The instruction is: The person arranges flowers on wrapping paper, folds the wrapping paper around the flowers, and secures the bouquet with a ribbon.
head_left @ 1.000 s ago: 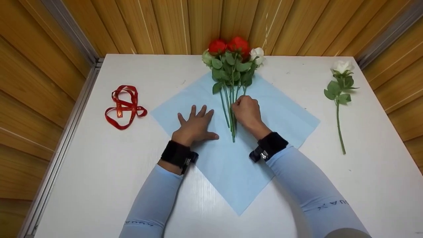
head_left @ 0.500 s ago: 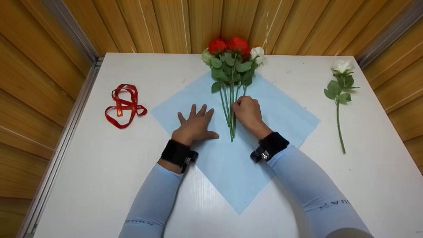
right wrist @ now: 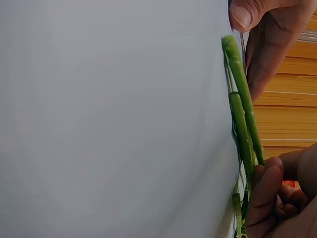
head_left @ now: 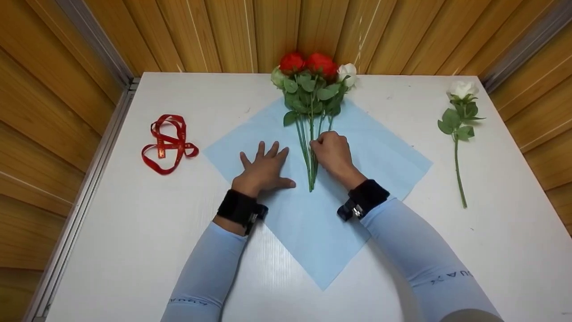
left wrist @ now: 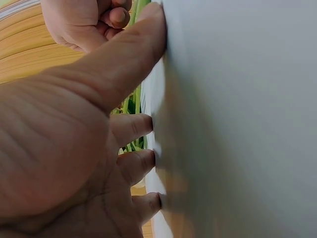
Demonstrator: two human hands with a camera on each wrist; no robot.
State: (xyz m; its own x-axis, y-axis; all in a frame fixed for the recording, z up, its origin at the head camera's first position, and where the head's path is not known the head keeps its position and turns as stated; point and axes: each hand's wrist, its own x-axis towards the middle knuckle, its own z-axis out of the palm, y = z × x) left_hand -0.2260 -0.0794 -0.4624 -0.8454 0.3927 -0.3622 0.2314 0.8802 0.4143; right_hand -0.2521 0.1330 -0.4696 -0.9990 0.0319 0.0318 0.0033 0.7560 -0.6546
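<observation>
A bunch of roses, with red blooms, a white one and a pale green one, lies on a light blue wrapping sheet, heads toward the far table edge. My right hand pinches a green rose stem between thumb and curled fingers. In the right wrist view several stem ends run from that pinch along the sheet. To the left of the stems, my left hand rests on the sheet with fingers spread. Its fingertips press the sheet in the left wrist view, the thumb nearest the stems.
A red ribbon lies loosely looped on the white table at left. At right a single white rose lies with its stem toward me. Wood-patterned panels stand behind the table and along both sides.
The right hand has shifted slightly left and toward me, carrying the pinched stem. The stems' lower ends have drawn closer together. The left hand stays put.
</observation>
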